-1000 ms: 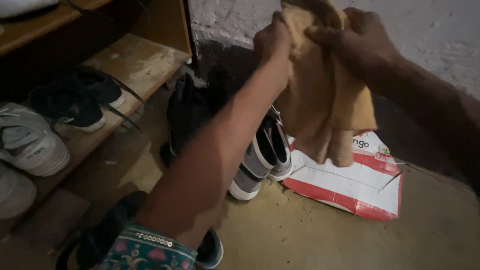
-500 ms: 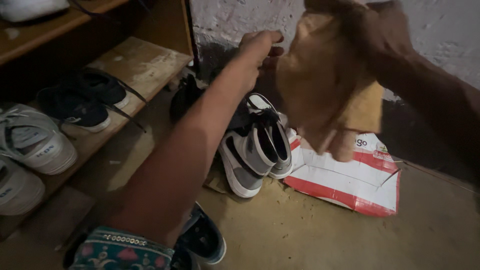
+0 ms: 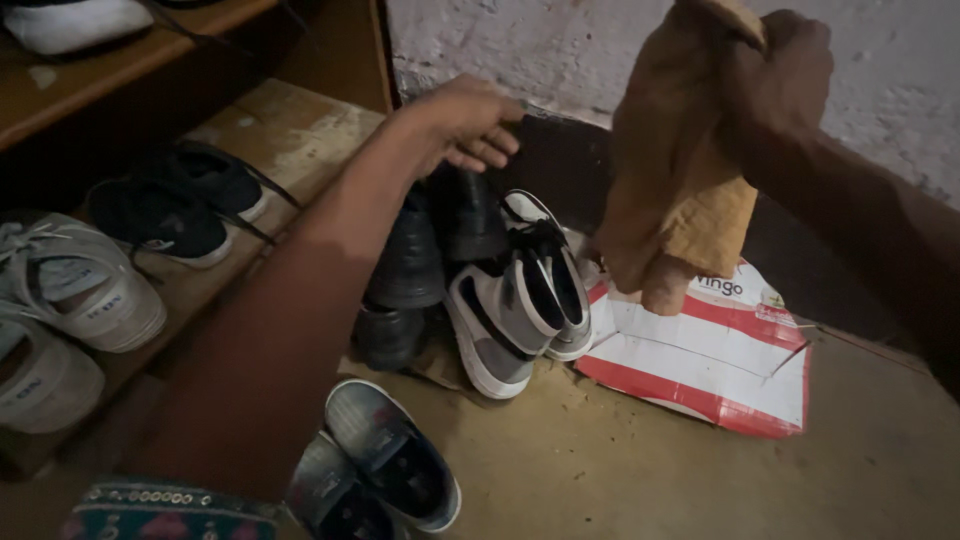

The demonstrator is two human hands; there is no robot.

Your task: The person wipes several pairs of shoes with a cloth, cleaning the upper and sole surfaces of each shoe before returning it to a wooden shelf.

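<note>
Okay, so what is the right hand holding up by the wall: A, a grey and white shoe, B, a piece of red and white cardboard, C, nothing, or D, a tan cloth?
D: the right hand is closed on a tan cloth that hangs from it, above the red and white cardboard on the floor.

A rough whitewashed wall [image 3: 560,50] fills the top of the frame, with a dark painted band [image 3: 570,165] along its foot; the light is dim and warm. A wooden shoe rack [image 3: 290,130] occupies the upper left, its lower shelf worn and pale-stained, an upper shelf [image 3: 130,50] above it; the dusty ochre floor [image 3: 620,470] spreads across the lower right, speckled with grit.
</note>
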